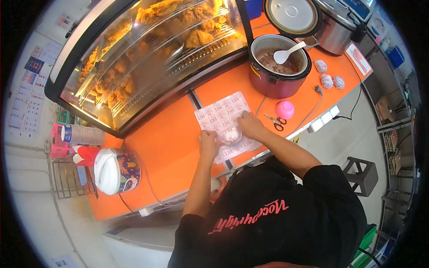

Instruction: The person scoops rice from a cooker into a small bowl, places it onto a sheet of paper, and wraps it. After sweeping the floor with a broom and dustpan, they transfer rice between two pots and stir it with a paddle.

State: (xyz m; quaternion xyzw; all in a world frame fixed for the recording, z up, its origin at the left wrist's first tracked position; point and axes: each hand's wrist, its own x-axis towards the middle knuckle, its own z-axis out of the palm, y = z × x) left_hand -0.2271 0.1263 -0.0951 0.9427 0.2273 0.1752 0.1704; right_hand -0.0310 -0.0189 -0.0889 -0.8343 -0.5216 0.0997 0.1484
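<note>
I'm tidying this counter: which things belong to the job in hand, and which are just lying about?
Likely part of the job: printed paper, open rice cooker, white paddle, pink bowl, wrapped bundles.
Probably just lying about: scissors, stacked cups, patterned tub.

A sheet of pale pink paper [225,117], printed all over with darker reddish lettering, is spread on the orange counter [174,147], close to its front edge. The far part is left flat and unfolded. On the nearer half a whitish, rounded lump [231,135] is set; whether it is covered by a layer cannot be told.
</note>
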